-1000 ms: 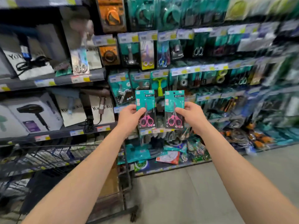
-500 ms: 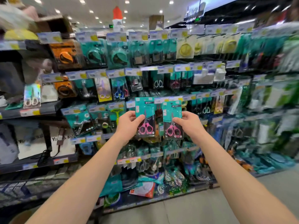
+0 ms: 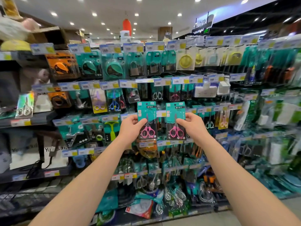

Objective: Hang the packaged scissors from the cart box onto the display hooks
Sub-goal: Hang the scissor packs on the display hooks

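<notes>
Left scissors pack (image 3: pixel 146 111): held up in front of the display rack (image 3: pixel 143 80), left of its twin and apart from it, at the height of a row of price tags (image 3: pixel 161 113).
Right scissors pack (image 3: pixel 175 111): level with the left one, just beside it.
Axis: both cards stood upright with the long side vertical, pink handles at the bottom, blades pointing up, printed faces toward the camera.
Left hand (image 3: pixel 130 129): pinched the left card's outer edge, thumb on the front.
Right hand (image 3: pixel 193 126): pinched the right card's outer edge the same way.
Change: over the last second the packs had risen past a lower tag row while the grips stayed unchanged, and the view lifted to take in the ceiling.
</notes>
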The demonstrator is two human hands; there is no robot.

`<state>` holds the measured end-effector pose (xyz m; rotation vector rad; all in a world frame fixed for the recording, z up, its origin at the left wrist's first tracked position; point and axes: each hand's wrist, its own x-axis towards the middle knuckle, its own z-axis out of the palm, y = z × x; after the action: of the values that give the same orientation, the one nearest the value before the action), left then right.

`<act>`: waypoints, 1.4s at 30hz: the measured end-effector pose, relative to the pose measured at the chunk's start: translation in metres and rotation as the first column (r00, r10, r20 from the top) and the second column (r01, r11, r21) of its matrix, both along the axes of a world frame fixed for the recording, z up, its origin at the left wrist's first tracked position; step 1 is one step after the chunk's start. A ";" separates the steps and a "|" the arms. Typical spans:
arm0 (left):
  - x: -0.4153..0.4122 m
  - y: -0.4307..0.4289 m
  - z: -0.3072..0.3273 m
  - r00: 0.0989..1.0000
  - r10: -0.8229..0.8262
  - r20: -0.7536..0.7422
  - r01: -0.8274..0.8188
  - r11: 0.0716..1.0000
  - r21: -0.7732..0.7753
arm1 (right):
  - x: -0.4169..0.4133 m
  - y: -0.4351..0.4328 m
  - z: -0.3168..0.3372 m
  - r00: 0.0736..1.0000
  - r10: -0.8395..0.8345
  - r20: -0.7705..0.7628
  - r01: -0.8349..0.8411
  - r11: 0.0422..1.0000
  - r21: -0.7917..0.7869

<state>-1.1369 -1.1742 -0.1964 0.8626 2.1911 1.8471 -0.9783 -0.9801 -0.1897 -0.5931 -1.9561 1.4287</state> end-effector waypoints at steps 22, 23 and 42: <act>-0.141 0.150 0.004 0.981 -0.188 -0.048 0.180 0.975 -0.134 | -0.143 0.173 0.010 0.992 -0.124 0.039 0.126 0.990 -0.070; -0.144 0.154 0.003 0.979 -0.198 -0.045 0.190 0.973 -0.128 | -0.147 0.179 0.012 0.992 -0.120 0.036 0.123 0.989 -0.077; -0.147 0.202 0.002 0.990 -0.137 -0.017 0.133 0.980 -0.149 | -0.177 0.214 0.031 0.986 0.009 -0.164 -0.029 0.992 -0.123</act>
<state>-1.2840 -0.9719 -0.1947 0.9843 2.1927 1.5997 -1.1554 -0.7656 -0.1587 -0.4973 -1.7591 1.5691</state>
